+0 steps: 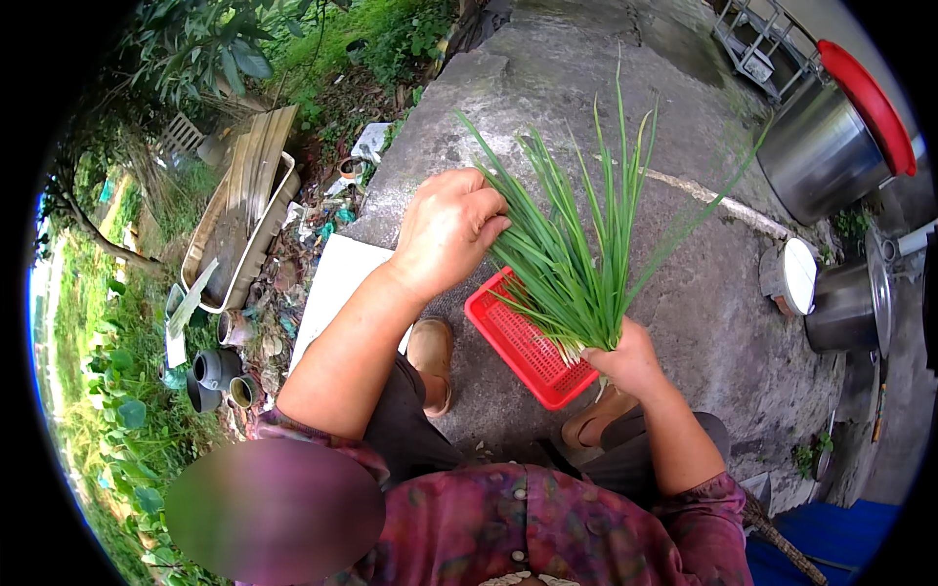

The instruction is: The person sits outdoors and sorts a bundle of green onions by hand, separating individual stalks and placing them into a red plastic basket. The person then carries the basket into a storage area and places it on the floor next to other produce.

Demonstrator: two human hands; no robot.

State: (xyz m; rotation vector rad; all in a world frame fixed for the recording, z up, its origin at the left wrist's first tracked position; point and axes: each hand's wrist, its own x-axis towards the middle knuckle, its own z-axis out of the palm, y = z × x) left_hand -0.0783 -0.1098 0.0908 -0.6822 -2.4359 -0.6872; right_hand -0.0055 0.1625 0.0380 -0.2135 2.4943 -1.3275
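Note:
My right hand (630, 361) is wrapped around the pale lower ends of a bunch of green onions (586, 244). Their long green leaves fan out upward and away from me, with one stray leaf bending far to the right. At the left edge of the bunch, my left hand (451, 230) is closed, thumb and fingers pressed together against the leaves. What lies between those fingertips is hidden. Below the bunch, on the concrete between my feet, sits a red plastic basket (498, 322) with a slotted bottom, partly covered by the leaves.
A white board (337, 283) lies beside my left shoe (430, 356). Farther left are a beige tub (239, 264), several pots (215, 369) and plants. On the right stand a large metal pot (816, 146) with a red basin (865, 103), a white-lidded bucket (789, 273) and another metal pot (842, 308).

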